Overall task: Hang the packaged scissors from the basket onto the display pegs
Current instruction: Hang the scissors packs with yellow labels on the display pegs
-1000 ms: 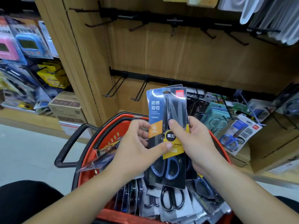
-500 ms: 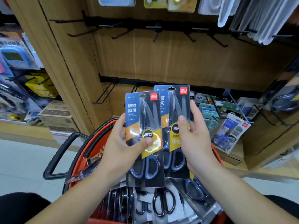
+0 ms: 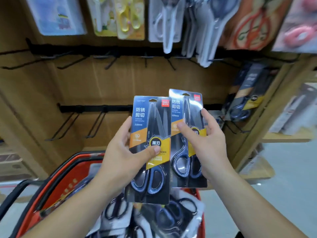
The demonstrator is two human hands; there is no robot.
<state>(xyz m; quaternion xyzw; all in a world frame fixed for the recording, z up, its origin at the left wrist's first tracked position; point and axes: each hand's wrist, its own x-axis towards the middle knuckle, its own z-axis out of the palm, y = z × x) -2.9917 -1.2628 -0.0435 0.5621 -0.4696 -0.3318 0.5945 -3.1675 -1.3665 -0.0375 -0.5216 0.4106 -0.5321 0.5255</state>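
My left hand grips one blue-and-black scissors pack, thumb across its yellow label. Beside it, my right hand holds a second, matching scissors pack a little higher. Both packs stand upright in front of the wooden display wall. Below them the red basket holds several more packaged scissors. An upper black rail carries bare pegs, and a lower rail has more bare pegs to the left of the packs.
Other scissors packs hang along the top row. A dark pack hangs on a peg at the right. The basket's black handle sticks out at the lower left. Shelves with goods stand at the far right.
The view has tilted up toward the wall. Both hands have lifted their packs higher and drawn them slightly apart, the right pack now above the left one.
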